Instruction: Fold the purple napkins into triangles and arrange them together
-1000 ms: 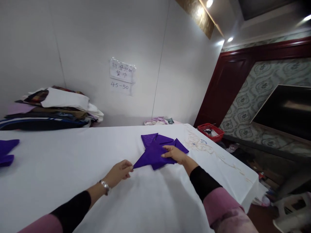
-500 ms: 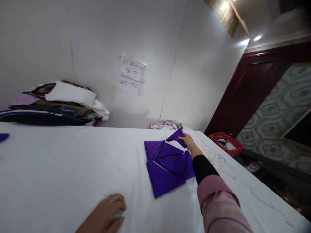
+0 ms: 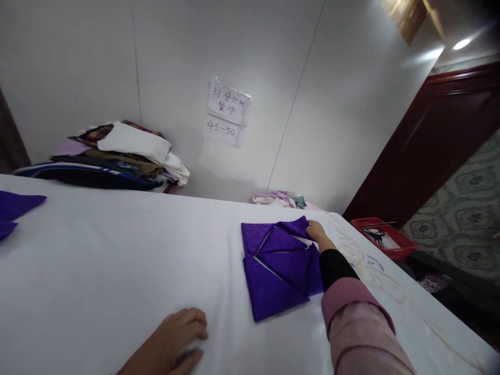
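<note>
A purple cloth napkin [image 3: 283, 255] lies on the white-covered table, folded into several triangular flaps with narrow gaps between them. My right hand [image 3: 317, 230] pinches its far right corner, with thumb and fingers closed on the fabric. Beneath that corner flap a strip of white shows. My left hand [image 3: 182, 336] rests on the tabletop to the near left of the napkin, apart from it. Its fingers are loosely curved with the thumb set away from them, and nothing is visible in it.
A pile of folded clothes [image 3: 128, 153] stands by the wall at the far left. More purple fabric [image 3: 17, 207] lies at the left edge. At the right sits a red basket [image 3: 385, 239] beside the white table [image 3: 128, 250]. Small cloths [image 3: 275, 199] lie behind the table's far edge.
The napkin's far right corner has come down and outward with my right hand, narrowing the white gap under it. The view has swung left; my left hand stays about the same.
</note>
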### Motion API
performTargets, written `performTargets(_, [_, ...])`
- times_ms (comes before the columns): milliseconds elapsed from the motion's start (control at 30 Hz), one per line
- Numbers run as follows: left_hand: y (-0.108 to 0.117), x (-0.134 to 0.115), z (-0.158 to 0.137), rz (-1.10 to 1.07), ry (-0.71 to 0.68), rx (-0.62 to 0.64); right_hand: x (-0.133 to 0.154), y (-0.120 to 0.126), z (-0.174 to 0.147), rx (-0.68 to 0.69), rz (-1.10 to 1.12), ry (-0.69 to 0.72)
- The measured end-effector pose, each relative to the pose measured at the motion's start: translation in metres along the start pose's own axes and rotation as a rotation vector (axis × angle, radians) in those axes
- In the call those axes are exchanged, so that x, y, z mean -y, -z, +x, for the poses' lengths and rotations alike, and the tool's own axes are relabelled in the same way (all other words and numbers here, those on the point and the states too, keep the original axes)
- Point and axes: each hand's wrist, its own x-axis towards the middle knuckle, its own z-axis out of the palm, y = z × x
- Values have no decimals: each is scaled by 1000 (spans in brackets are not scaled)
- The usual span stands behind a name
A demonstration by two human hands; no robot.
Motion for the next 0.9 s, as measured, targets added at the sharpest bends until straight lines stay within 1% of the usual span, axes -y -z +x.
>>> performTargets(100, [-2,1,-1,-7,3,-9,10,4,2,7,35,63])
performTargets(200, [-2,1,0,-15,15,1,12,7,0,35,72,105])
performTargets(333, [-1,0,0,-32,31,-7,-3,3,-5,42,7,94])
performTargets(500, [-2,0,-1,-54,43,-11,-23,-9,-8,-23,-157,63])
performTargets(633, [-2,-2,-1,-55,68,21,-24,-17,-6,-35,-196,84])
performTargets(767, [0,-4,0,-70,77,1,-21,-23,1,-29,-162,133])
performTargets(833, [0,-5,0,-70,90,0,-24,-24,2,-13,-166,123])
performTargets(900, [0,-6,1,-70,101,12,-30,-26,1,-12,-194,84])
